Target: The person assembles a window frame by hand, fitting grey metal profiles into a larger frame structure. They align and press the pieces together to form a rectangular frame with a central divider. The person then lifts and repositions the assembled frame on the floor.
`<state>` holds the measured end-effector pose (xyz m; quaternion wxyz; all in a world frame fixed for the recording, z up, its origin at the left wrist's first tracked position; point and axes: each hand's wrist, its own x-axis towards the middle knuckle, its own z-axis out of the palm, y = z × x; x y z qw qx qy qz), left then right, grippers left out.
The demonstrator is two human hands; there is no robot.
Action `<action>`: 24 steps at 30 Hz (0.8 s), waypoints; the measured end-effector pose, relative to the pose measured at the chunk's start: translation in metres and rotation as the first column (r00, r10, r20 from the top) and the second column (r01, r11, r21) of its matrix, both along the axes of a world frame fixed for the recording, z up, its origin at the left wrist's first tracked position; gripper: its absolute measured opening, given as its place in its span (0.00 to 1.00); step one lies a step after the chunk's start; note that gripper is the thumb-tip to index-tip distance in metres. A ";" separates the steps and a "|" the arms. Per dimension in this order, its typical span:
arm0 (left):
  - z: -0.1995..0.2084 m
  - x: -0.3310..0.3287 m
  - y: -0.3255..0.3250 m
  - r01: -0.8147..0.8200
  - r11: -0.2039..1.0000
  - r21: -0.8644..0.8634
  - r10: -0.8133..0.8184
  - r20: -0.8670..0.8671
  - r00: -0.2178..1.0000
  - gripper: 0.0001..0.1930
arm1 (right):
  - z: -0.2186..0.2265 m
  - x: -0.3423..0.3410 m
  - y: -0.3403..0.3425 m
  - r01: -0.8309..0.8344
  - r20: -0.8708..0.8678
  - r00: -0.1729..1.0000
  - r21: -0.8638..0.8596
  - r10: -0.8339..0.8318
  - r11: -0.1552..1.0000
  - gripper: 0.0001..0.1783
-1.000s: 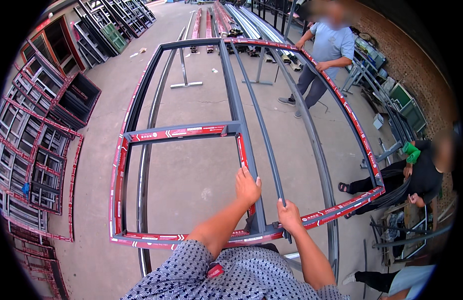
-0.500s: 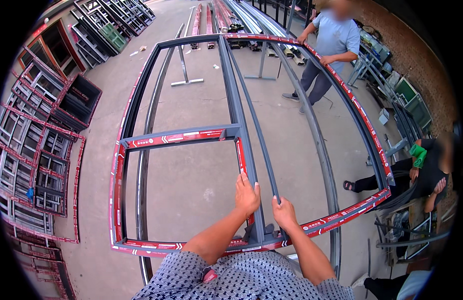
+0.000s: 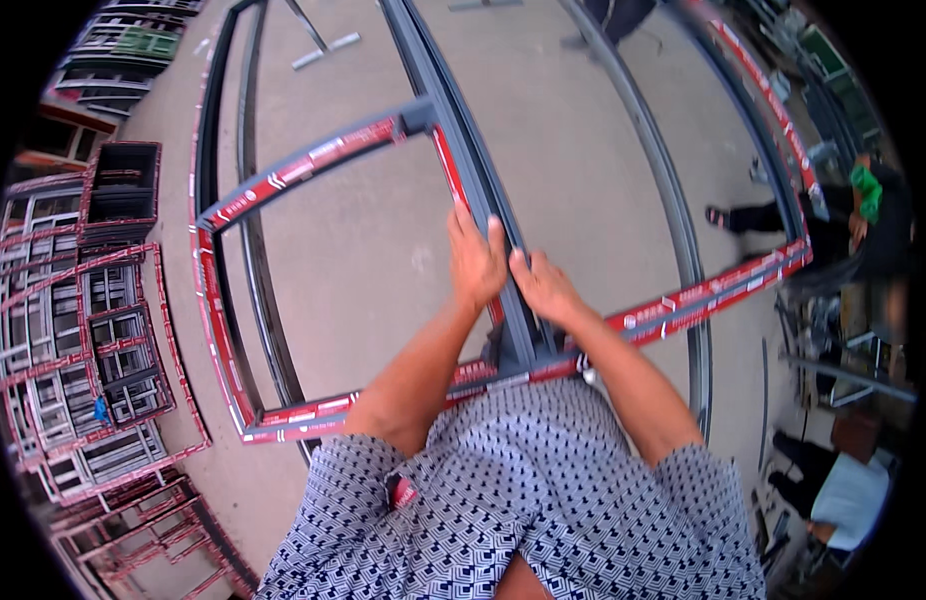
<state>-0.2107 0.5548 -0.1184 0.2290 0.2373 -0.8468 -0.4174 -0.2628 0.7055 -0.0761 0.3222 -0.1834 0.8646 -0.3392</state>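
Note:
A large grey window frame (image 3: 328, 155) with red protective tape lies flat in front of me. Its central bar (image 3: 446, 110) runs away from my body. My left hand (image 3: 473, 258) is closed over this bar, fingers on the taped left side and thumb on top. Close beside it on the right, my right hand (image 3: 545, 288) is closed around a long, thin grey strip (image 3: 481, 162). The strip lies along the right side of the central bar; whether it is seated there I cannot tell. My right hand hides its near end.
Metal support rails (image 3: 648, 150) run beneath the frame. Taped frames (image 3: 78, 350) are stacked on the left. At the right, a person in dark clothes with a green sleeve (image 3: 867, 190) is near the frame's corner; another in a light top (image 3: 848, 500) is lower right.
My right hand has brought the strip leftward, up against the central bar and close to my left hand. The view has tilted down, so the frame's far end is cut off.

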 end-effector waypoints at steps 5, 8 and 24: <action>0.002 0.000 -0.005 0.026 1.000 -0.012 -0.026 0.029 0.999 0.39 | 0.010 -0.004 -0.002 -0.040 -0.001 0.999 0.021 0.040 0.999 0.50; 0.008 -0.001 -0.005 0.042 0.999 0.033 -0.043 0.033 0.999 0.40 | 0.011 -0.005 -0.004 -0.051 0.023 0.998 0.029 0.050 0.998 0.50; -0.001 -0.006 -0.031 0.110 0.986 0.124 -0.126 0.129 0.984 0.51 | 0.001 0.018 -0.028 0.044 -0.003 0.999 0.046 -0.044 0.998 0.43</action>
